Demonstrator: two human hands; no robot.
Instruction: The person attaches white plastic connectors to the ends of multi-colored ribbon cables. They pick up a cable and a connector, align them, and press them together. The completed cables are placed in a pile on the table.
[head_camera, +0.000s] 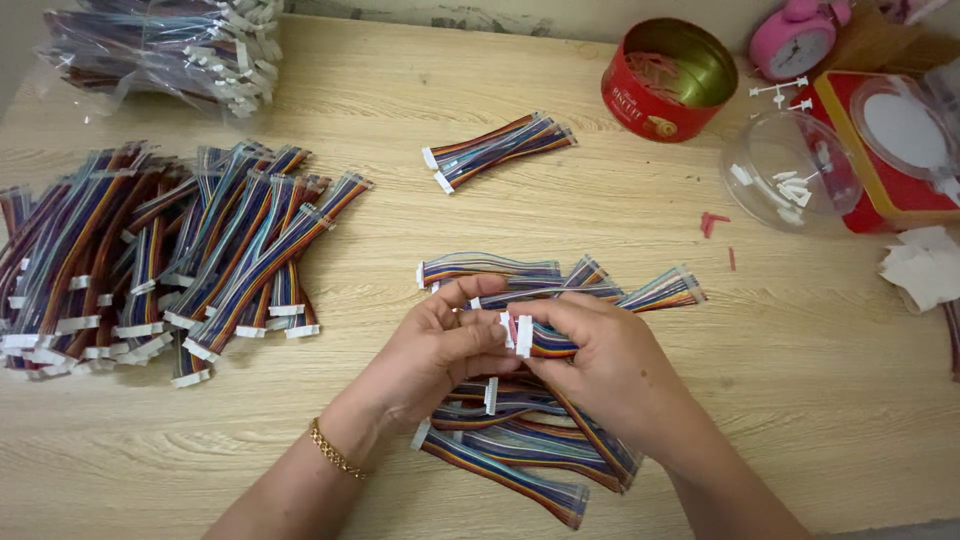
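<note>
Both hands met over the middle of the pale wooden table (800, 400). The left hand (440, 350) was curled, thumb and fingertips pinching the white plastic connector (508, 330) at the end of a flat rainbow ribbon cable (550, 342). The right hand (600, 365) was closed round that same cable from the other side, fingers folded over its striped band, so the two hands touched at the connector. A thin gold chain bracelet (335, 450) circled the left wrist.

Under and behind the hands lay a loose heap of cables (520, 450), soft, flat and many-coloured, each capped in white. A large fanned stack of them (150, 260) lay to the left, a bagged bundle (160, 50) at the far corner, and a small separate bundle (495, 148) beyond the hands. To the right stood an open round red tin (668, 78), a clear plastic lid (790, 170) holding small white pieces, and a pink alarm clock (797, 40).
</note>
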